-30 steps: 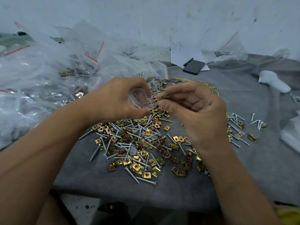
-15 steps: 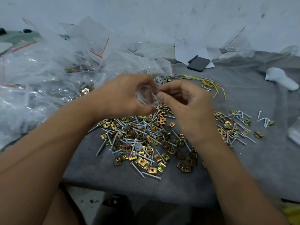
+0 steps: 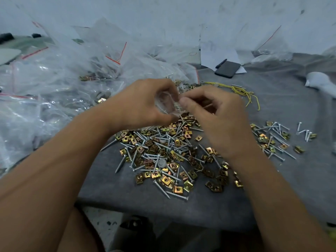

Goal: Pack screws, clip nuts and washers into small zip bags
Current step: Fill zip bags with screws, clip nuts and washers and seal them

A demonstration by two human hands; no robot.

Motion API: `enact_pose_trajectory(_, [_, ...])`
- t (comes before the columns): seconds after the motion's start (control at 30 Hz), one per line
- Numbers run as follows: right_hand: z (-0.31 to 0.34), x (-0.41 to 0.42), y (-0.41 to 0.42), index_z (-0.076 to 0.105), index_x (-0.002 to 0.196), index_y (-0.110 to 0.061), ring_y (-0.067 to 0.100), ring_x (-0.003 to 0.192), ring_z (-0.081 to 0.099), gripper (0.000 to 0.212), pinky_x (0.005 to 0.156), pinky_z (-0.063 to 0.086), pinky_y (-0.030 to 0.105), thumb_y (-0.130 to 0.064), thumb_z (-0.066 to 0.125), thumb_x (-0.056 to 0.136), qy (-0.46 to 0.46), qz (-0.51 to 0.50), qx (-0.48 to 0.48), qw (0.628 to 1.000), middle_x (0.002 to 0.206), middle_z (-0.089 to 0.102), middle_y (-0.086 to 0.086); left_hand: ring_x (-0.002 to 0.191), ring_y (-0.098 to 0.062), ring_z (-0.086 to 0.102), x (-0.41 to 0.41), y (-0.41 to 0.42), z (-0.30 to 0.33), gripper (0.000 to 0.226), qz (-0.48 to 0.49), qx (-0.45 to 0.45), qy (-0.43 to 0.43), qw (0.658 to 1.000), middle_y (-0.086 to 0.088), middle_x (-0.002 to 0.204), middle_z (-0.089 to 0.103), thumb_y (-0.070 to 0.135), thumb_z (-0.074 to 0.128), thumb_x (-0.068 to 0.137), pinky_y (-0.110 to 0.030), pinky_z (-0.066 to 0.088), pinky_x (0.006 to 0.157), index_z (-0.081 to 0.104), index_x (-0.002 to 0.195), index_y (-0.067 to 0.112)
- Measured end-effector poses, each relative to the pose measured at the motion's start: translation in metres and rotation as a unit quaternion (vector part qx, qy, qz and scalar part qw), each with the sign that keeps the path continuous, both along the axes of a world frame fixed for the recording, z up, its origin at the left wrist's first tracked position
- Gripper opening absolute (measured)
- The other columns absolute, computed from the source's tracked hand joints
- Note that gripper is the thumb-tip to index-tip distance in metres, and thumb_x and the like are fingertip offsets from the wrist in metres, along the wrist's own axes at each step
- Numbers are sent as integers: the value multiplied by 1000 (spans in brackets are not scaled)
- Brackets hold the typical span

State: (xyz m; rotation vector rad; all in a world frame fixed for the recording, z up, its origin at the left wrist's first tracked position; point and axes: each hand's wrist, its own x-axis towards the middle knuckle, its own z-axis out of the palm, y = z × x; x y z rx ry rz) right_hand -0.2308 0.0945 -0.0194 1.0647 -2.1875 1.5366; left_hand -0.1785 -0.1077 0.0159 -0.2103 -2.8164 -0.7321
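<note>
Now both hands — left hand [image 3: 143, 104], right hand [image 3: 216, 115] — pinch small zip bag [image 3: 166, 104].

Grey cloth-covered worktop [image 3: 283, 180]. Near front edge, middle: heap of screws [image 3: 164, 142] mixed with brass clip nuts [image 3: 166, 180]. Toward right edge: smaller scatter of screws and nuts [image 3: 272, 137]. Along left edge: piled clear zip bags [image 3: 54, 84]. Toward back edge: dark phone [image 3: 227, 69], pen [image 3: 221, 63], white papers [image 3: 216, 53], yellow wire [image 3: 241, 90].

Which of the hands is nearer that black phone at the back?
Right. The right hand lies in front of the phone, slightly to its left; the left hand sits much farther left, holding a small clear bag.
</note>
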Motion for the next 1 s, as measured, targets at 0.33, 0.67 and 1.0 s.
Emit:
enact_pose_trajectory(0.33, [-6,16,18,79,100,-44,0,97,58,30,86,47,28,-52,88,73,-23,112,340,933,103,60,-20,105,-13,68,2,-3,3,41,22,-19,24,999,6,106,74,41,86,83,-41,53,98,71,117,24])
enact_pose_trajectory(0.67, [-3,18,18,82,101,-35,0,99,58,15,92,47,25,-35,82,86,25,129,363,923,105,59,-19,105,-15,69,3,-5,1,39,35,-5,25,999,6,107,74,39,88,84,-41,54,98,71,115,25])
enact_pose_trajectory(1.0, [-12,18,21,74,100,-23,13,92,69,16,81,56,34,-14,78,88,29,89,138,986,99,73,-11,105,-13,69,2,-5,2,40,35,-4,25,999,7,108,74,40,88,82,-40,54,96,71,115,26])
